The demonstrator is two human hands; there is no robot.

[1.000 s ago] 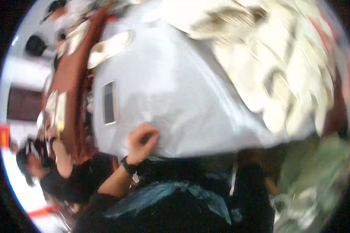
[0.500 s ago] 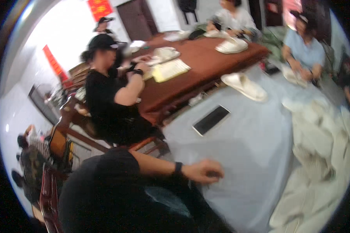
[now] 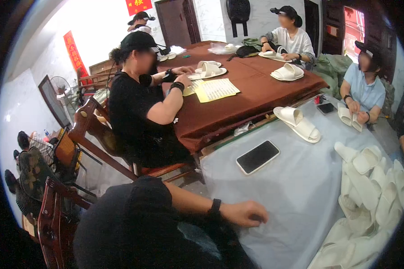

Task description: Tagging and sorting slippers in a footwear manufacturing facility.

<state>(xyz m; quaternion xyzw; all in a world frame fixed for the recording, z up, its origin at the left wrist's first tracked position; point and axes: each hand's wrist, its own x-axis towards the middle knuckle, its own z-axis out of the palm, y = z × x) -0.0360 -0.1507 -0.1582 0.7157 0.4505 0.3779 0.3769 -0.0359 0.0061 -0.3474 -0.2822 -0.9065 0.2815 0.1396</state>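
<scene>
My left hand (image 3: 247, 213) rests on the pale plastic-covered table (image 3: 296, 179), its fingers loosely curled in and nothing visible in them. A black band circles its wrist. Beyond the hand lies a phone (image 3: 258, 157) with a dark screen and a white edge. Farther off, a pair of cream slippers (image 3: 297, 124) sits near the table's far side, one overlapping the other. To the right, a heap of cream slippers (image 3: 368, 193) covers that side of the table. My right hand is out of view.
A brown-covered table (image 3: 249, 85) adjoins the pale one, bearing slippers (image 3: 287, 72) and a yellow-edged printed sheet (image 3: 217, 89). A co-worker in black (image 3: 139, 98) sits at left; another in light blue (image 3: 366, 85) handles slippers at right. A wooden chair (image 3: 54, 219) stands behind me.
The view has shifted and become sharper, so things appear lower and farther right. My left hand stays on the table with its fingers curled. The phone and slippers keep their places.
</scene>
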